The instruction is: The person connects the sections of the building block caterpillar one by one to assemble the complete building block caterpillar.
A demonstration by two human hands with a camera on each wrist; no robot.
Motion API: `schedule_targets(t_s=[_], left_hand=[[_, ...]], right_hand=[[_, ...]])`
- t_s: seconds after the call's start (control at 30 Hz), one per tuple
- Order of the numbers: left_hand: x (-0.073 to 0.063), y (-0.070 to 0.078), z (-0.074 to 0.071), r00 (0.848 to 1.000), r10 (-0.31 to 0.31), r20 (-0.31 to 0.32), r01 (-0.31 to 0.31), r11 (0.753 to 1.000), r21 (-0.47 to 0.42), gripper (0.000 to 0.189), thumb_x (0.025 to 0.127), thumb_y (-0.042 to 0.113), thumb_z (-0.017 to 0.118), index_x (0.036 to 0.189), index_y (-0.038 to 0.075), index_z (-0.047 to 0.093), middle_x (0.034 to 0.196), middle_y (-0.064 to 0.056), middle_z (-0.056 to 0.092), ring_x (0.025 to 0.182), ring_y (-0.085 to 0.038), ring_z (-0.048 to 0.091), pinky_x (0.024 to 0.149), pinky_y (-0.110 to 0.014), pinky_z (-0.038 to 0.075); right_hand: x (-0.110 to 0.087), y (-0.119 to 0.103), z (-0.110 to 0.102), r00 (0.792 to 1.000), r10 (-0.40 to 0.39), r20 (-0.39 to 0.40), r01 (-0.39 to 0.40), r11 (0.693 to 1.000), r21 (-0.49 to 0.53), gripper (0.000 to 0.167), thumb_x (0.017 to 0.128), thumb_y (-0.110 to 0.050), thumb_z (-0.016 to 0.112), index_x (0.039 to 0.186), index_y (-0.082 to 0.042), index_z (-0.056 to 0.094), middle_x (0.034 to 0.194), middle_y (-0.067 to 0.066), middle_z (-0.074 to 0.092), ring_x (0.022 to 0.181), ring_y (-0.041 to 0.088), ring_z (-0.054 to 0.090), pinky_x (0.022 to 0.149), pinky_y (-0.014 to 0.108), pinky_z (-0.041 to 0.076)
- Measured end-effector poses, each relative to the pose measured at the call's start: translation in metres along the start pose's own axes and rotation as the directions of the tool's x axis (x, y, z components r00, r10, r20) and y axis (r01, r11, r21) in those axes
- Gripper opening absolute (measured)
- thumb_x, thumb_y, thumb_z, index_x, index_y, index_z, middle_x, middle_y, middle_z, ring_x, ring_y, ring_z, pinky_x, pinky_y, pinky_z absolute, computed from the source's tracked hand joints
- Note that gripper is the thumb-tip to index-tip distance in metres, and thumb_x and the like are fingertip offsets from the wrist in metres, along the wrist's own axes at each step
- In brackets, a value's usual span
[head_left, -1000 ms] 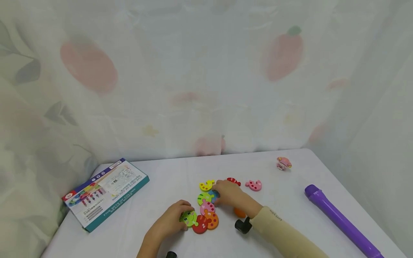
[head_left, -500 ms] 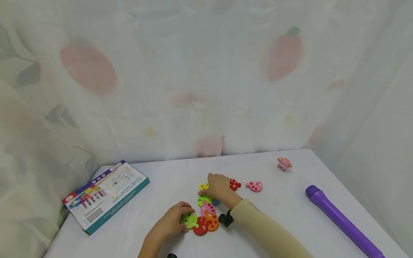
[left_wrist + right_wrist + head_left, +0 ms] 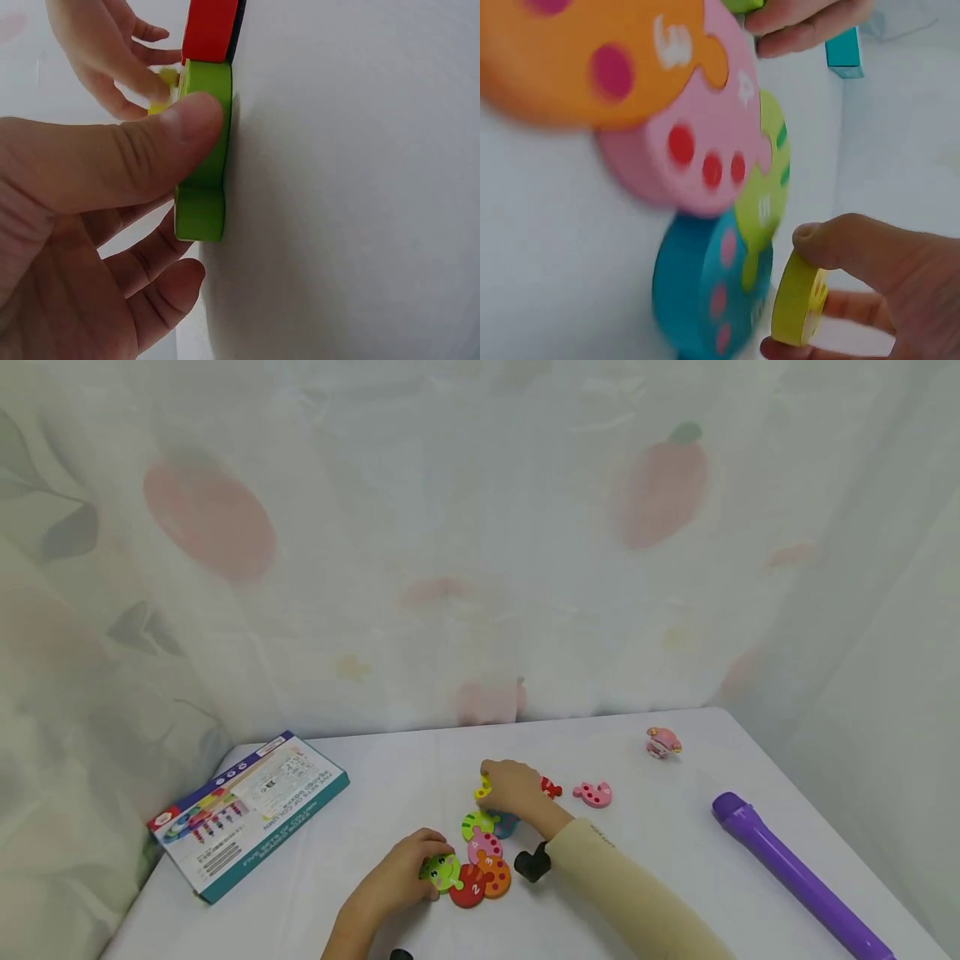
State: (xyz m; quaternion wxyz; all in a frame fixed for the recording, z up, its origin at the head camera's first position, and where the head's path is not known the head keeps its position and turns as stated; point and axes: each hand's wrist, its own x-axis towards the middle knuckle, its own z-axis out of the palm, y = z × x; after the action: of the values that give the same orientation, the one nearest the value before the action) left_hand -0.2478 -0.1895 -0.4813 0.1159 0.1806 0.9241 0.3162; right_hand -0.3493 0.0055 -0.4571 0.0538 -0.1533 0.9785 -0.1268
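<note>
Green smiley puzzle piece (image 3: 444,871) tight in our left hand (image 3: 405,870); one o'clock, yellow curved piece (image 3: 791,306) tight in right hand (image 3: 516,787); four, red "2" disc (image 3: 467,891).

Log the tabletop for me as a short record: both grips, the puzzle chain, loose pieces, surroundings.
Left grip: holds the smiling green head piece
Right grip: pinches a yellow piece, close to the blue piece
Chain after head: red 2, orange 3, pink 4, striped green piece, blue piece
Loose pieces: spotted pink piece; red piece, partly hidden by right hand
Left side: printed box
Right side: purple stick; small pink toy near the far edge
</note>
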Motion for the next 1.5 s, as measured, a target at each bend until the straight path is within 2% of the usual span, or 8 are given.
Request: schedule_targets(t_s=[0.2,0.5,0.73,0.9,1.0,1.23,1.37,1.5], left_hand=[[-0.001,0.000,0.000,1.000,-0.015,-0.001,0.015,1.000,0.001,0.046,0.068,0.008,0.080,0.112,0.009,0.065,0.116,-0.007,0.054,0.111,-0.031,0.049,0.095,-0.050,0.042],[-0.001,0.000,0.000,1.000,-0.032,0.000,0.032,0.999,-0.002,0.046,0.068,0.008,0.080,0.112,0.011,0.065,0.116,-0.006,0.054,0.111,-0.030,0.048,0.094,-0.050,0.043],[-0.001,-0.001,0.001,1.000,-0.028,-0.005,0.028,1.000,0.004,0.047,0.068,0.008,0.080,0.112,0.011,0.065,0.116,-0.006,0.054,0.112,-0.030,0.048,0.094,-0.050,0.043],[-0.002,0.000,0.001,0.999,-0.034,-0.003,0.034,0.999,-0.005,0.046,0.068,0.008,0.080,0.112,0.011,0.065,0.116,-0.006,0.054,0.112,-0.030,0.048,0.094,-0.050,0.043],[-0.001,0.001,0.000,0.999,-0.035,-0.002,0.035,0.999,-0.015,0.047,0.068,0.008,0.080,0.112,0.011,0.065,0.116,-0.006,0.054,0.111,-0.030,0.048,0.093,-0.050,0.043],[-0.002,0.001,-0.001,0.999,-0.034,-0.003,0.034,0.999,-0.024,0.046,0.068,0.008,0.079,0.112,0.012,0.065,0.117,-0.005,0.054,0.112,-0.029,0.048,0.094,-0.049,0.043],[-0.002,0.001,-0.001,1.000,-0.026,-0.004,0.026,0.999,-0.020,0.046,0.069,0.008,0.079,0.113,0.012,0.065,0.117,-0.005,0.053,0.113,-0.030,0.048,0.095,-0.049,0.042],[-0.002,0.002,0.000,1.000,-0.025,0.001,0.025,0.999,-0.021,0.046,0.069,0.008,0.079,0.112,0.012,0.065,0.117,-0.005,0.053,0.112,-0.030,0.048,0.095,-0.049,0.042]], right_hand=[[-0.013,0.023,-0.011,0.984,-0.173,0.028,0.174,0.984,-0.041,0.046,0.077,-0.031,0.072,0.119,-0.022,0.058,0.098,-0.001,0.057,0.084,0.015,0.051,0.075,0.042,0.045],[-0.036,0.046,-0.018,0.968,-0.250,0.020,0.251,0.967,-0.054,0.042,0.077,-0.026,0.075,0.117,-0.022,0.062,0.096,0.000,0.057,0.084,0.018,0.052,0.074,0.041,0.044],[-0.045,0.049,-0.014,0.970,-0.239,0.044,0.242,0.966,-0.088,0.043,0.075,-0.026,0.077,0.116,-0.026,0.064,0.096,-0.001,0.058,0.087,0.018,0.052,0.078,0.043,0.044],[-0.046,0.048,-0.012,0.964,-0.264,0.040,0.267,0.957,-0.110,0.042,0.075,-0.025,0.076,0.115,-0.026,0.064,0.096,-0.002,0.057,0.087,0.017,0.050,0.077,0.040,0.045],[-0.048,0.047,-0.012,0.962,-0.269,0.049,0.272,0.958,-0.088,0.042,0.075,-0.025,0.076,0.116,-0.025,0.064,0.096,-0.003,0.057,0.086,0.016,0.051,0.075,0.037,0.047],[-0.052,0.045,-0.013,0.971,-0.225,0.079,0.223,0.974,0.034,0.045,0.076,-0.020,0.076,0.118,-0.022,0.062,0.098,-0.002,0.055,0.085,0.013,0.051,0.071,0.028,0.051],[-0.051,0.046,-0.010,0.977,-0.197,0.079,0.195,0.980,0.035,0.044,0.076,-0.020,0.076,0.118,-0.022,0.062,0.096,-0.002,0.053,0.084,0.012,0.050,0.066,0.025,0.050],[-0.051,0.046,-0.007,0.981,-0.179,0.079,0.180,0.984,-0.005,0.044,0.074,-0.023,0.077,0.116,-0.023,0.064,0.092,-0.003,0.053,0.082,0.011,0.048,0.060,0.023,0.047]])
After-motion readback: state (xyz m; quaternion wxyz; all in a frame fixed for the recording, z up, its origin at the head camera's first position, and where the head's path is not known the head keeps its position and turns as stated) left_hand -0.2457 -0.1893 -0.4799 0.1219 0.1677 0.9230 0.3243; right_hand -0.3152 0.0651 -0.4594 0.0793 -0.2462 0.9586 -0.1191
